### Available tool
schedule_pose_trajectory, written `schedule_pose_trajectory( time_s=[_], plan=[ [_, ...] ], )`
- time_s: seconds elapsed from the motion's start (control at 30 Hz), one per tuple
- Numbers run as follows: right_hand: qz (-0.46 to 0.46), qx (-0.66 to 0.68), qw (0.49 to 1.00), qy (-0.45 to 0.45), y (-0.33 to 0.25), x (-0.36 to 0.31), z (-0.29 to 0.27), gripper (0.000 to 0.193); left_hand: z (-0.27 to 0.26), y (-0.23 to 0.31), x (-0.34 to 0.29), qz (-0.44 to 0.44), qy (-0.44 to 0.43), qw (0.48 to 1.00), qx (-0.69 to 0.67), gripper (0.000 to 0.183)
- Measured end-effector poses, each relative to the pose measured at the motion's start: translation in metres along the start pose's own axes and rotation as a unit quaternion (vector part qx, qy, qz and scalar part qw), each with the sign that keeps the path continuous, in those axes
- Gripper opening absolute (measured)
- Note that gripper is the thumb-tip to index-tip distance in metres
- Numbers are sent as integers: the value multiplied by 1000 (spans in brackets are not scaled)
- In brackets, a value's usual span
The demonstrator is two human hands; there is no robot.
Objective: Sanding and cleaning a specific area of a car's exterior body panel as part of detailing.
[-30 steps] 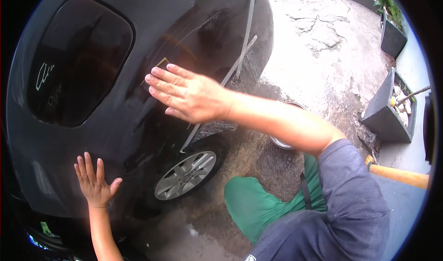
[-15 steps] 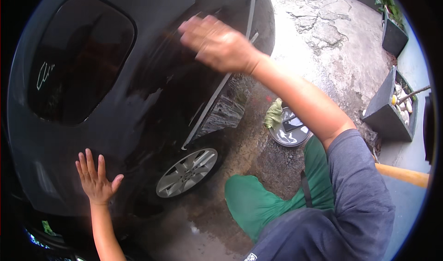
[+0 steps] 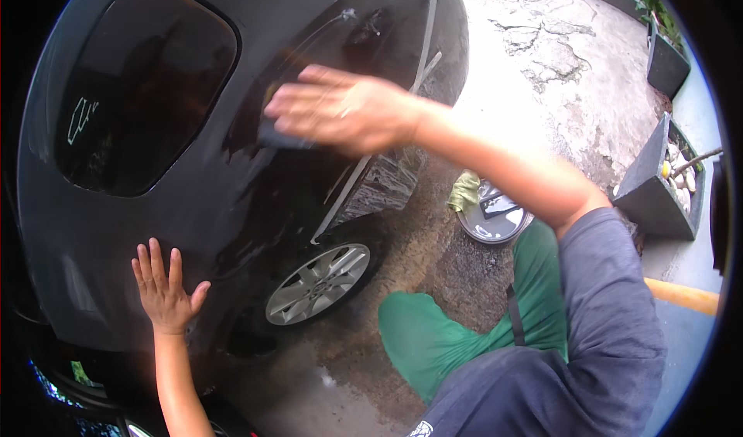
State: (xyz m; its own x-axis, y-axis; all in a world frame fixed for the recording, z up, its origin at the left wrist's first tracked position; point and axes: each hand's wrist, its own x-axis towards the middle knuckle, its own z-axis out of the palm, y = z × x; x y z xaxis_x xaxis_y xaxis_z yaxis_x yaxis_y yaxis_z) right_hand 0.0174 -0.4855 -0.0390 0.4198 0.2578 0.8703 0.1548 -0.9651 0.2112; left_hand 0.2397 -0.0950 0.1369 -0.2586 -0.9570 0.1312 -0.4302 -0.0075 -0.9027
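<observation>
A dark car body [image 3: 186, 228] fills the left side, with masking along its lower edge. My left hand [image 3: 166, 298] lies flat on the rear panel, fingers spread, holding nothing. Farther up the side, my right hand [image 3: 348, 112] is stretched flat over the wet, glossy panel, blurred by motion. A blue-grey edge shows below its fingers; what lies under the palm is hidden. Water streaks and a pale smear [image 3: 348, 14] mark the panel beyond this hand. Clear masking film [image 3: 379, 182] hangs below the pale tape strip [image 3: 340, 205], above the wheel [image 3: 319, 282].
On the wet concrete ground stands a round grey basin [image 3: 495, 232] with a dark flat piece inside and a green cloth [image 3: 464, 191] over its rim. Grey planters [image 3: 658, 186] with stones and plants line the right wall. My green-trousered legs [image 3: 422, 336] are bent beside the wheel.
My right hand has moved down and slightly left over the panel, uncovering the pale smear above. My left hand stays on the same spot of the car. The view has shifted slightly.
</observation>
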Motion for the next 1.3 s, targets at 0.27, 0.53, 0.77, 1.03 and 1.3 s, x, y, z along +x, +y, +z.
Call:
schedule_pose_trajectory(
  time_s=[0.27,0.53,0.77,1.03,1.3],
  plan=[
    [109,-35,990,87,-19,0,18,61,5,3,6,-1,21,1000,-9,76],
    [172,-118,977,51,39,-39,-26,67,4,3,11,-5,28,1000,-9,77],
    [20,42,999,15,-1,2,-2,68,5,0,-6,-7,16,1000,-6,78],
    [123,-37,979,156,-39,17,29,55,5,3,4,-4,13,1000,-4,79],
    [152,-140,972,112,57,-39,-38,56,1,3,9,-4,15,1000,-5,80]
  ],
)
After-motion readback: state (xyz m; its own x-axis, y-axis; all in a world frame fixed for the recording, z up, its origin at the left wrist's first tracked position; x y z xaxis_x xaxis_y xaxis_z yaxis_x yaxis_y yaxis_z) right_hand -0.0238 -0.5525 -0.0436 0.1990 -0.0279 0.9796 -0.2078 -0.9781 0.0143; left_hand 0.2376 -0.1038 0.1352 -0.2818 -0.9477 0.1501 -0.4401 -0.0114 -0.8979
